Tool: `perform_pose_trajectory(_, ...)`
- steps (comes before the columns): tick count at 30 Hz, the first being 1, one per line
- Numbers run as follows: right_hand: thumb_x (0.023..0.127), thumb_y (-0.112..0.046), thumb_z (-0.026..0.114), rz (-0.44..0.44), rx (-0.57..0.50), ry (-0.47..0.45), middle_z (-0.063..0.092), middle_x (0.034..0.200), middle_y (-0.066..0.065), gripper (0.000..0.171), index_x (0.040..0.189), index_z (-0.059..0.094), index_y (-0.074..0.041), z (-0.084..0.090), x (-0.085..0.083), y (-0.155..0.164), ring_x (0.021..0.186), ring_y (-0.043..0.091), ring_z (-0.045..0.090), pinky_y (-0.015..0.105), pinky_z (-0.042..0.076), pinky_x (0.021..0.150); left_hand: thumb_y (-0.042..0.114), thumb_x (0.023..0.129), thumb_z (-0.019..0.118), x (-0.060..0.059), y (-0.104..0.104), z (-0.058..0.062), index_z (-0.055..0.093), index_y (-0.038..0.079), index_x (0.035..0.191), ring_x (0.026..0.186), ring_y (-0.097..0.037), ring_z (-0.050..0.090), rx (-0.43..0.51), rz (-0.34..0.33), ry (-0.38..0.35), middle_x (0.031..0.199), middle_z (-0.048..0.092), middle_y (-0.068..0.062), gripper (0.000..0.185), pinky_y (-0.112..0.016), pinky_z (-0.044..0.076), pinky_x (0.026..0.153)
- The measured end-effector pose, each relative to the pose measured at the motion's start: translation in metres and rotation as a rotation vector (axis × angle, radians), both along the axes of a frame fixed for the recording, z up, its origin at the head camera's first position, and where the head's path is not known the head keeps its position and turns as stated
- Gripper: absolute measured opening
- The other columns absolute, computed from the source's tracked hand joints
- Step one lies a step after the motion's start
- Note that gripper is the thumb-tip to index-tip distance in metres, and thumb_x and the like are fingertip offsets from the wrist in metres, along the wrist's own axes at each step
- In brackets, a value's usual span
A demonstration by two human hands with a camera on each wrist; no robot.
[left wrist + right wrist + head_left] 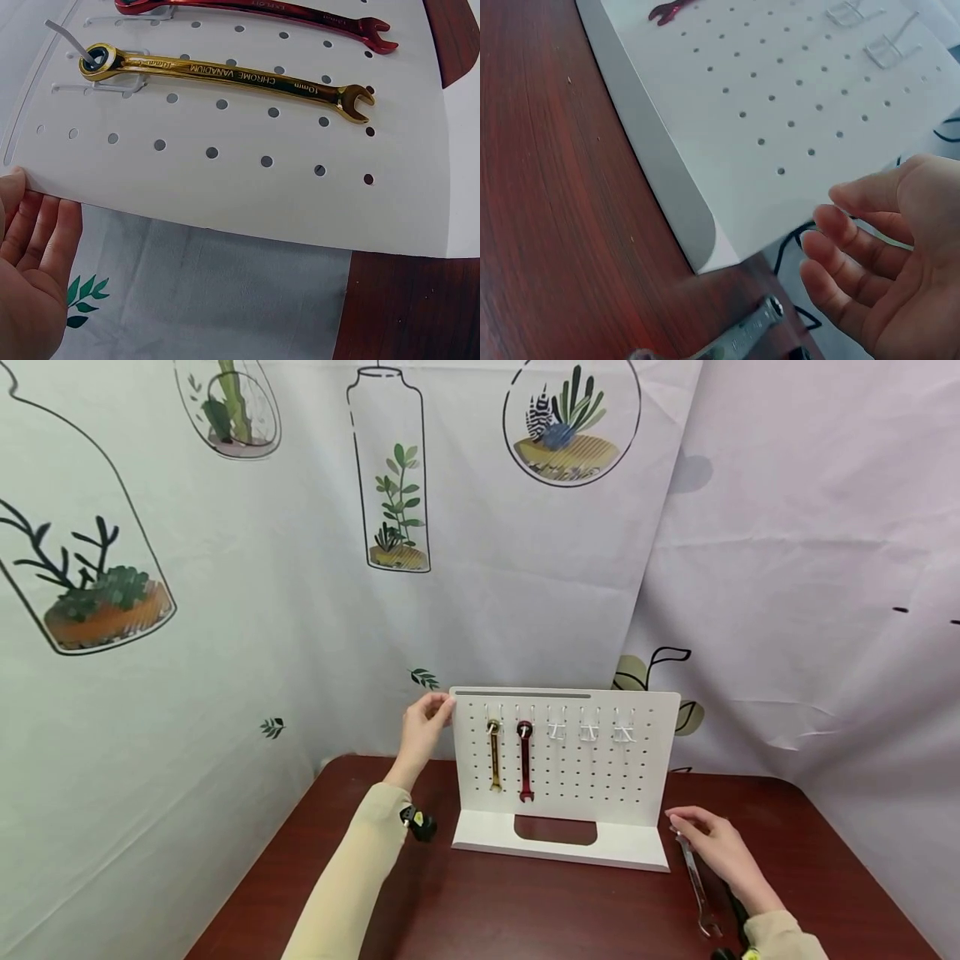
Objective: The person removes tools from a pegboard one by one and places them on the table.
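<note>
Left hand [423, 722], fingers relaxed, steadies the white perforated metal pegboard [562, 760]; right hand [716, 847], released, hovers over the silver steel wrench [697, 885]. Grasping the wrench comes next, likely.

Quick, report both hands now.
Left hand: open, fingers on the pegboard edge.
Right hand: open, holding nothing, just above the silver wrench.

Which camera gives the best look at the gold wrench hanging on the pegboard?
The left wrist view: the gold wrench fills the frame, hung by its ring end on a hook, with its lettering legible. The head view shows it whole but small, beside the red wrench. The right wrist view misses it entirely.
</note>
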State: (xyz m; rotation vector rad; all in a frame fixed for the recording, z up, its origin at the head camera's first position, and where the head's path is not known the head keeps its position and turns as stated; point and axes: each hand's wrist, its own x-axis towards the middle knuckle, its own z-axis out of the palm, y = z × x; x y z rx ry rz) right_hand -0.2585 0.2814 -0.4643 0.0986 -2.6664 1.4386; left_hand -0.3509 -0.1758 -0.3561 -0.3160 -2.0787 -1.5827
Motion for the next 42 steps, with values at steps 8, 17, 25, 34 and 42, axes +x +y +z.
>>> perform_pose_trajectory(8,0.103,-0.024,0.062,0.053,-0.055,-0.027,0.068,0.111,0.019,0.038,0.127,0.062,0.005,0.000,-0.006,-0.020,0.093,0.025,0.068,0.031,0.059,0.076,0.014,0.102,0.062,0.000,0.000,0.001,0.064,-0.009,0.113,0.097,-0.043,0.065,0.013,-0.022,-0.004,0.106,0.065,-0.029,0.025,-0.054,0.057,0.090)
perform_pose_trajectory(17,0.100,-0.021,0.065,0.136,-0.022,0.025,0.069,0.113,0.016,0.034,0.125,0.065,0.002,0.003,-0.015,-0.046,0.095,0.024,0.070,0.029,0.059,0.076,0.026,0.100,0.065,-0.006,-0.003,-0.006,0.068,0.001,0.110,0.092,-0.032,0.067,0.025,-0.006,0.005,0.102,0.068,-0.018,0.027,-0.046,0.060,0.087)
perform_pose_trajectory(25,0.100,-0.025,0.066,0.210,-0.074,0.021,0.069,0.117,0.016,0.037,0.126,0.066,0.002,0.008,-0.024,-0.069,0.100,0.026,0.070,0.032,0.059,0.082,0.028,0.099,0.068,-0.007,-0.004,-0.006,0.069,0.002,0.108,0.090,-0.029,0.068,0.025,-0.023,0.024,0.098,0.069,-0.016,0.028,-0.038,0.061,0.083)
perform_pose_trajectory(34,0.098,-0.023,0.069,0.245,-0.101,0.039,0.070,0.118,0.014,0.035,0.124,0.068,0.000,0.013,-0.035,-0.094,0.101,0.022,0.068,0.029,0.058,0.083,0.028,0.099,0.067,-0.008,-0.004,-0.006,0.069,0.002,0.108,0.090,-0.028,0.067,0.020,-0.015,0.022,0.099,0.068,-0.015,0.028,-0.034,0.061,0.082)
perform_pose_trajectory(42,0.099,-0.025,0.068,0.282,-0.094,0.055,0.070,0.120,0.012,0.037,0.128,0.066,-0.003,0.017,-0.039,-0.114,0.108,0.025,0.067,0.036,0.057,0.090,0.027,0.099,0.067,-0.006,-0.003,-0.006,0.069,0.001,0.108,0.089,-0.028,0.068,0.025,-0.019,0.027,0.097,0.069,-0.016,0.027,-0.034,0.061,0.081)
